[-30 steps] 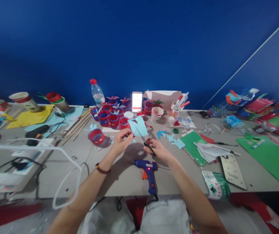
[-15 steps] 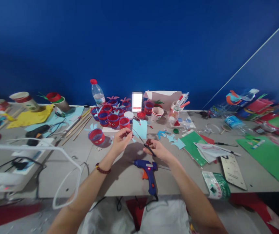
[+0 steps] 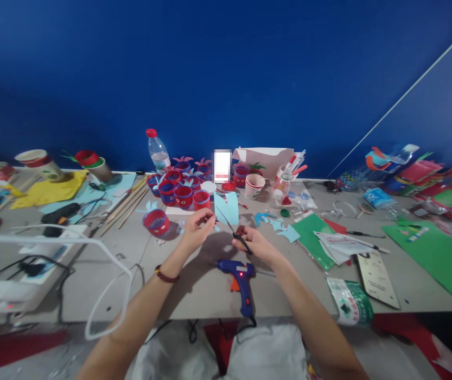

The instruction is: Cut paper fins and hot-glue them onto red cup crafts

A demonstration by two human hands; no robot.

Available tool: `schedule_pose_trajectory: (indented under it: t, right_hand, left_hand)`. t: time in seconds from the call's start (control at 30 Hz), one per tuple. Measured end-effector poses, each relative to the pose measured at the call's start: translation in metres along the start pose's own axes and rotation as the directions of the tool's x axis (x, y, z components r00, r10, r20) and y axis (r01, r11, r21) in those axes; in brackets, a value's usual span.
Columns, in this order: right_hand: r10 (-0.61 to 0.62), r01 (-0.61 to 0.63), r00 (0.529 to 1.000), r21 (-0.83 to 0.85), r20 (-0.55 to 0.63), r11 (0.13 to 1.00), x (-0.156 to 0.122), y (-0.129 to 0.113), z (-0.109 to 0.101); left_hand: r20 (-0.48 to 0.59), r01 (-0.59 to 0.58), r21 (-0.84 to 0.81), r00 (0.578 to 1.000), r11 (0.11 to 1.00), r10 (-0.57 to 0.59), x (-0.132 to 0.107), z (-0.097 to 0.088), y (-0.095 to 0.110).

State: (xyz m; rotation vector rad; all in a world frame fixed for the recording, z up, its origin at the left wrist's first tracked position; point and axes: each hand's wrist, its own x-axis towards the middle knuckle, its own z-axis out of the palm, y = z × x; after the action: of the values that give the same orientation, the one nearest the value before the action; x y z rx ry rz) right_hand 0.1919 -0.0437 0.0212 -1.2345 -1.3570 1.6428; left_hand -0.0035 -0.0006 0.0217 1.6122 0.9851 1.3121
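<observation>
Notched pale-blue paper (image 3: 229,209) has straightened up behind slim-bladed, black-handled scissors (image 3: 241,241).

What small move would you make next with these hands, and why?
I'd probably steady the light blue paper with the left hand before making any cut. The right hand holds the scissors angled toward the left hand, overlapping the paper in this view. The left hand is right by the paper's edge, but whether it grips it is too small to tell.
</observation>
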Motion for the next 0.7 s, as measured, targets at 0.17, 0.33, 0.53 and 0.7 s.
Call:
schedule_pose_trajectory:
  t: [0.17, 0.33, 0.53, 0.7]
  right_hand:
    - [-0.007, 0.007, 1.0, -0.045, -0.008, 0.999, 0.0021, 0.0031, -0.0019]
    - [-0.007, 0.006, 1.0, -0.068, -0.017, 0.998, 0.0011, 0.0013, -0.001]
    - [-0.02, 0.019, 1.0, -0.066, -0.01, 0.998, 0.003, 0.0065, -0.0029]
    - [-0.017, 0.017, 1.0, -0.046, 0.005, 0.999, 0.003, 0.0058, -0.0019]
  left_hand:
    - [-0.023, 0.023, -0.043, 0.999, 0.999, -0.024, 0.0009, 0.0008, 0.001]
    - [-0.036, 0.022, -0.04, 0.999, 0.999, -0.023, 0.0018, -0.0002, -0.0006]
    - [-0.02, 0.001, -0.01, 1.0, 1.0, -0.002, 0.0012, -0.0014, -0.0041]
    - [0.026, 0.003, 0.012, 1.0, 1.0, -0.004, 0.0004, -0.0017, -0.003]
